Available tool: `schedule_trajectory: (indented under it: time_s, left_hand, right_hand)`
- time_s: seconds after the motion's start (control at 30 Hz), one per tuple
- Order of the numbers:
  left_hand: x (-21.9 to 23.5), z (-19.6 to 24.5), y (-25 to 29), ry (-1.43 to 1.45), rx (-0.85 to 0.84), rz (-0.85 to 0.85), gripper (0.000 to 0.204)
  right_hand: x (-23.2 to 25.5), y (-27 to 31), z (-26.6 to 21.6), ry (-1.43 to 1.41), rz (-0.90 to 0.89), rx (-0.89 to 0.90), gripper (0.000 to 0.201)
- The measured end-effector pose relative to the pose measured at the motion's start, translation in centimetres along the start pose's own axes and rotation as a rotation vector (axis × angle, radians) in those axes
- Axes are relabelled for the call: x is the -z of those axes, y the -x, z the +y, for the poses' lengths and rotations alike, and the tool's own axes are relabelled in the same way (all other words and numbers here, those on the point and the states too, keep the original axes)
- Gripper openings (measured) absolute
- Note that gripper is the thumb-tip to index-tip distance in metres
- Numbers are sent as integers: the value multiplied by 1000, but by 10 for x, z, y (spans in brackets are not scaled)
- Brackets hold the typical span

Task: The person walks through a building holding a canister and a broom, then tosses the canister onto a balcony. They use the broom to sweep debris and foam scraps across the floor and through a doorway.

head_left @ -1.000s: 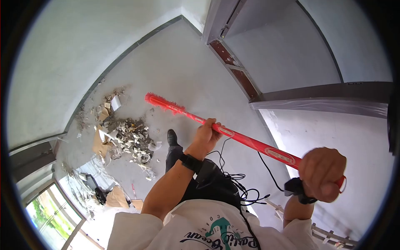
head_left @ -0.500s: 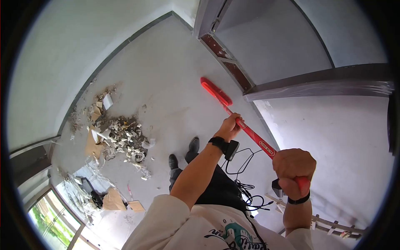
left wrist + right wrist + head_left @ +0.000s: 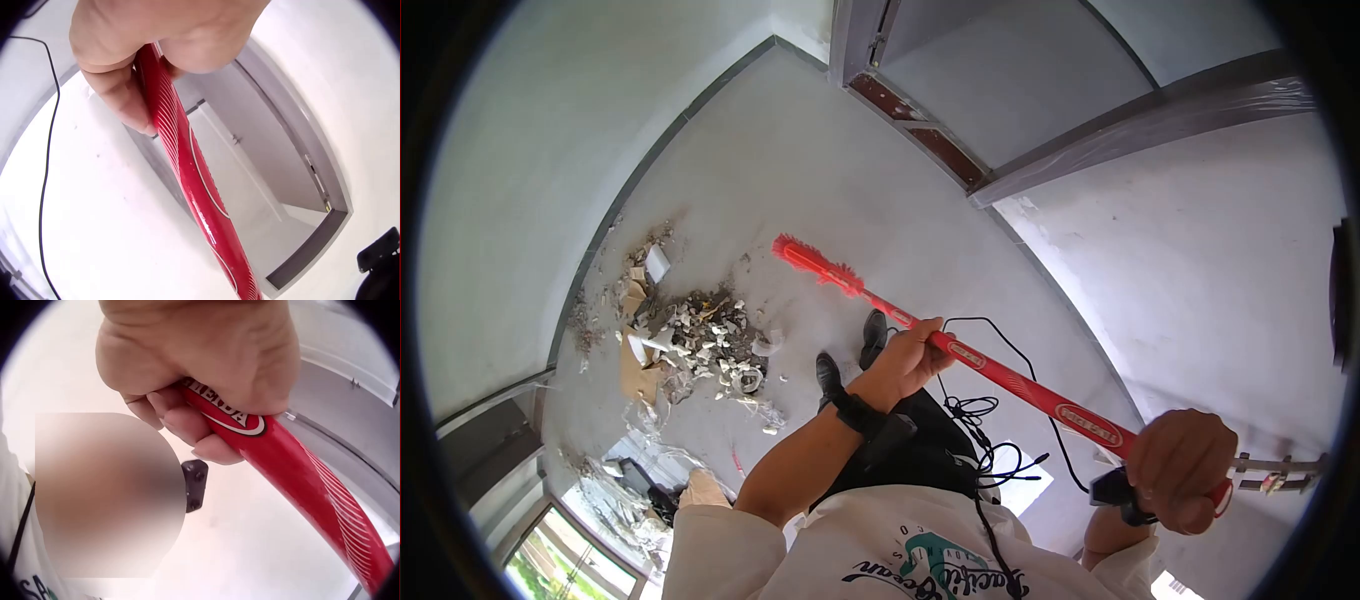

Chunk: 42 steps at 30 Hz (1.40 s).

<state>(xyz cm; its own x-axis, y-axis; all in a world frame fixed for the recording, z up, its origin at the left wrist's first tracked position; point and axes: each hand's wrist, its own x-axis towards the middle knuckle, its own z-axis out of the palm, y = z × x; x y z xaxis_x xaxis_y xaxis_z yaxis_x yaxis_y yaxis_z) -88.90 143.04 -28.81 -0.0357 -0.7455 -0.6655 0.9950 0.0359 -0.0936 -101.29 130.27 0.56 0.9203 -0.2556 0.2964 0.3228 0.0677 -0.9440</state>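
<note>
A red broom (image 3: 1040, 395) with printed labels slants across the head view, its bristled head (image 3: 815, 265) pointing to the upper left over the floor. The left hand (image 3: 915, 357) holds the handle partway along, below the bristles. Around the handle's end is curled the right hand (image 3: 1182, 470), the red tip showing past it. In the left wrist view, fingers and thumb of the left hand (image 3: 156, 44) grip the red handle (image 3: 200, 181). In the right wrist view the right hand (image 3: 206, 369) wraps the handle (image 3: 300, 475) beside a label.
A rubble heap (image 3: 710, 345) with cardboard (image 3: 638, 370) lies on the floor at the left. Black cables (image 3: 975, 410) hang by the person's legs. A shoe (image 3: 828, 375) stands right of the heap. A door frame (image 3: 1140, 125) is at the upper right, a window (image 3: 565, 560) at the lower left.
The broom head swung right toward the door frame, then back left toward the rubble. Both hands kept hold of the handle; the right hand is lower and further right than half a second ago.
</note>
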Motion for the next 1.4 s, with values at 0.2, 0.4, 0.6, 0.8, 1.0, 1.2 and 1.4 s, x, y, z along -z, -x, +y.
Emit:
schedule_trajectory:
  time_s: [0.2,0.4,0.6,0.8,1.0,1.2,1.4]
  left_hand:
    - [-59,-39,-68,2,72,-183,11]
    - [-7,-63,-202,259,-65,-122,8]
    - [-6,-107,-107,77,5,-21,10]
    - [-94,-197,-114,-76,151,-101,14]
    - [-175,-264,-234,1,92,-180,11]
    - [-100,-252,-327,113,-141,-23,14]
    - [-90,-242,-206,102,-205,187,9]
  right_hand:
    - [-23,39,2,352,116,112,42]
    - [-12,35,119,591,55,-113,24]
    - [28,75,42,288,243,-28,33]
    - [128,148,-71,268,221,-10,36]
    - [207,151,-74,496,132,5,33]
    - [249,170,31,511,-78,-20,25]
    - [254,148,-4,72,103,-16,36]
